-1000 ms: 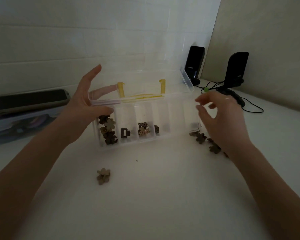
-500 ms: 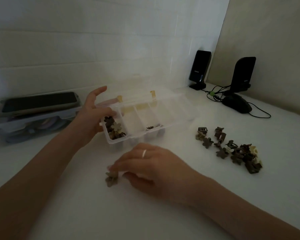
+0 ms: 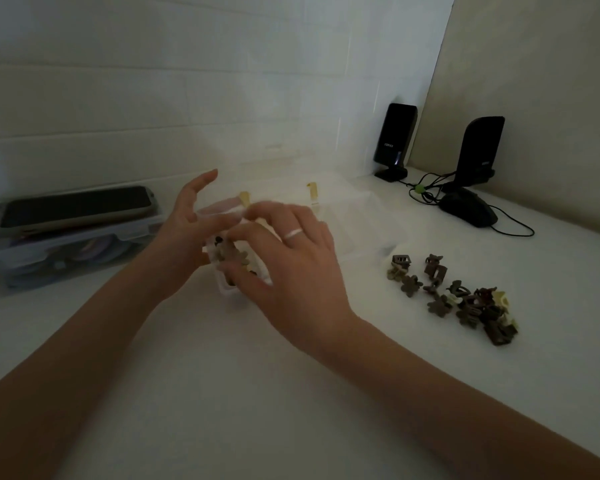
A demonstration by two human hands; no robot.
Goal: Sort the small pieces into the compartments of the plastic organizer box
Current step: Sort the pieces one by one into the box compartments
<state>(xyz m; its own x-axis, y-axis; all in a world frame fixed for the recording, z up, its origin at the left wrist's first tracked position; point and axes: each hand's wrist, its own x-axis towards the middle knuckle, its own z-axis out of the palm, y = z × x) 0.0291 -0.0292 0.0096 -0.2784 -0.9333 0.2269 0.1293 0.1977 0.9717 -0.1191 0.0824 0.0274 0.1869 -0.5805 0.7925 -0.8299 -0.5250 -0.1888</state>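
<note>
The clear plastic organizer box (image 3: 355,233) lies open on the white table, its lid with yellow latches tipped back toward the wall. My left hand (image 3: 187,223) holds the box's left end, index finger raised. My right hand (image 3: 291,265), a ring on one finger, hovers over the leftmost compartment and pinches a brown flower-shaped piece (image 3: 234,256) between thumb and fingers. Similar flower pieces lie in that compartment, mostly hidden by my fingers. A pile of loose small pieces (image 3: 461,301), brown and pale, rests on the table to the box's right.
At the left a phone (image 3: 77,206) lies on a clear storage bin (image 3: 63,252). Two black speakers (image 3: 395,140) (image 3: 478,150), a black mouse (image 3: 468,209) and cables occupy the back right corner. White table stretches in front.
My right hand picked the flower piece off the table in front of the box and carried it up over the leftmost compartment. My left hand stayed at the box's left end.
</note>
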